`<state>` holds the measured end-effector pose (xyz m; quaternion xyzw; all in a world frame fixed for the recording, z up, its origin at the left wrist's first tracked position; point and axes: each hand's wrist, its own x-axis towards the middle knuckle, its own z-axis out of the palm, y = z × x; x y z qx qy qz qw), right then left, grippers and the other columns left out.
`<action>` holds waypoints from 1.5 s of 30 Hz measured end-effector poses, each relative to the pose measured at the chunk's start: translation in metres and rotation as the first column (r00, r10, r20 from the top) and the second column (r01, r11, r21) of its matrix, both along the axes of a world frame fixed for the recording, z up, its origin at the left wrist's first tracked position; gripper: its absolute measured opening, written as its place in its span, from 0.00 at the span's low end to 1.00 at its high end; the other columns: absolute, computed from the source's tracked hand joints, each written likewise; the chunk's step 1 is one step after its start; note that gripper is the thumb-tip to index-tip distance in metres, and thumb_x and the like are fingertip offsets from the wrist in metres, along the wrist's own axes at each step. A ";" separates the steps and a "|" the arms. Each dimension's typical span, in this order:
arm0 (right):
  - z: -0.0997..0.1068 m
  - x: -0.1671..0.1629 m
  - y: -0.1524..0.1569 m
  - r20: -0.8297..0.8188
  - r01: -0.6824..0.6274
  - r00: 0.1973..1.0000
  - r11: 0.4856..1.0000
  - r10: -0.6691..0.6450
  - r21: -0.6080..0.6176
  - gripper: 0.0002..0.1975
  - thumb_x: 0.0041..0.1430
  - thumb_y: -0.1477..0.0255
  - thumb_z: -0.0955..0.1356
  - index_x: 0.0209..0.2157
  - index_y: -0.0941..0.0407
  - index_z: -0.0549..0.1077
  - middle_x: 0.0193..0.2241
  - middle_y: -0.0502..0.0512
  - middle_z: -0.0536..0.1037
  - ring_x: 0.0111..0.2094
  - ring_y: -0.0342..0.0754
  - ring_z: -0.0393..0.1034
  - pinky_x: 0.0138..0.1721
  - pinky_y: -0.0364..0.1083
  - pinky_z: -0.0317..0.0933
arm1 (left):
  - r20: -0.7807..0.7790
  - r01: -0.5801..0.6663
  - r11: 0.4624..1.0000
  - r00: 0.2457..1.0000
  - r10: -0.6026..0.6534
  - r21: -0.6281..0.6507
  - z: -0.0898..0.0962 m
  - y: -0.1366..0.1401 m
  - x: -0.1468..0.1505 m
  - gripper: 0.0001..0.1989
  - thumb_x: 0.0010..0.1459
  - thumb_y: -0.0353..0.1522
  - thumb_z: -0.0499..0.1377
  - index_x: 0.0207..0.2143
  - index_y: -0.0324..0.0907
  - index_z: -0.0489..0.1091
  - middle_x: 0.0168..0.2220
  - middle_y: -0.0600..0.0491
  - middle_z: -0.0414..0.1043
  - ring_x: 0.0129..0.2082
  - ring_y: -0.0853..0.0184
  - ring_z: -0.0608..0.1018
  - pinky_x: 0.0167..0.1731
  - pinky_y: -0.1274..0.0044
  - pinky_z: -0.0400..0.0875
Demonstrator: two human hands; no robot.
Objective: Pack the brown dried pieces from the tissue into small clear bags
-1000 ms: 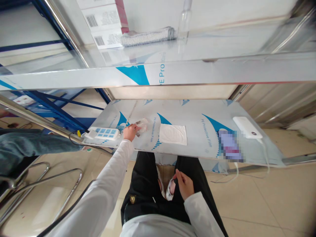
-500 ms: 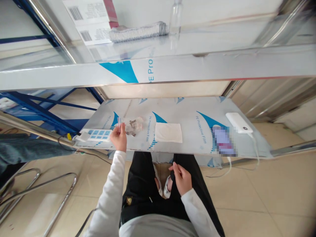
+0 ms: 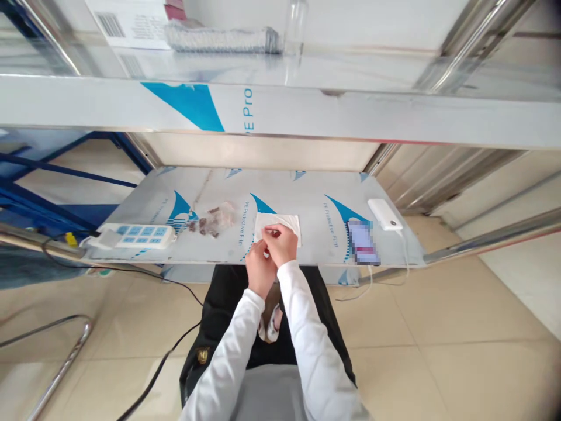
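Note:
My left hand [image 3: 260, 269] and my right hand [image 3: 280, 244] meet over the front part of a folded white cloth or tissue [image 3: 287, 221] on the shelf. Both have their fingers bent into a pinch, tips close together. Whatever lies between the fingertips is too small or too hidden to make out. Left of the hands, a clear plastic bag [image 3: 225, 216] lies flat, with small dark brown pieces [image 3: 208, 227] in or beside it.
A white power strip [image 3: 146, 235] sits at the shelf's left. On the right lie a phone [image 3: 363, 242] and a white power bank [image 3: 384, 214] with cables. The upper shelf edge [image 3: 307, 111] crosses ahead, carrying a grey rolled cloth [image 3: 223, 40], a clear bottle [image 3: 295, 26] and white boxes [image 3: 131, 23].
My left hand has left the plastic bag and moved right. My right hand has risen from above my lap to join it over the white cloth. The view has shifted right.

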<state>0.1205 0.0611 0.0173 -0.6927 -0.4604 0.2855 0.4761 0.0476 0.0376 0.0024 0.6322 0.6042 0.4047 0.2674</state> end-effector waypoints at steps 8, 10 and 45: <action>-0.006 0.018 -0.007 -0.238 0.129 0.967 0.982 -0.093 0.139 0.20 0.57 0.57 0.64 0.34 0.59 0.77 0.30 0.58 0.81 0.30 0.48 0.75 0.31 0.43 0.67 | 0.659 0.460 0.853 0.725 -0.200 -0.248 0.029 0.021 -0.011 0.20 0.51 0.40 0.60 0.43 0.37 0.74 0.26 0.51 0.74 0.18 0.76 0.62 0.19 0.81 0.56; -0.007 0.018 -0.016 -0.164 0.068 0.986 0.986 -0.043 0.152 0.20 0.59 0.57 0.62 0.33 0.58 0.77 0.29 0.58 0.81 0.30 0.48 0.75 0.33 0.43 0.67 | 0.679 0.411 0.868 0.723 -0.126 -0.277 0.025 0.014 -0.010 0.23 0.51 0.45 0.60 0.42 0.36 0.74 0.24 0.52 0.73 0.16 0.77 0.61 0.17 0.82 0.53; -0.022 0.021 -0.069 0.375 -0.192 0.915 0.977 0.146 0.088 0.13 0.57 0.69 0.64 0.23 0.57 0.77 0.19 0.53 0.77 0.22 0.45 0.71 0.27 0.41 0.60 | 0.020 0.126 0.988 0.992 -0.125 -0.094 -0.005 -0.026 -0.043 0.11 0.53 0.40 0.60 0.23 0.44 0.71 0.21 0.53 0.74 0.20 0.68 0.73 0.25 0.77 0.62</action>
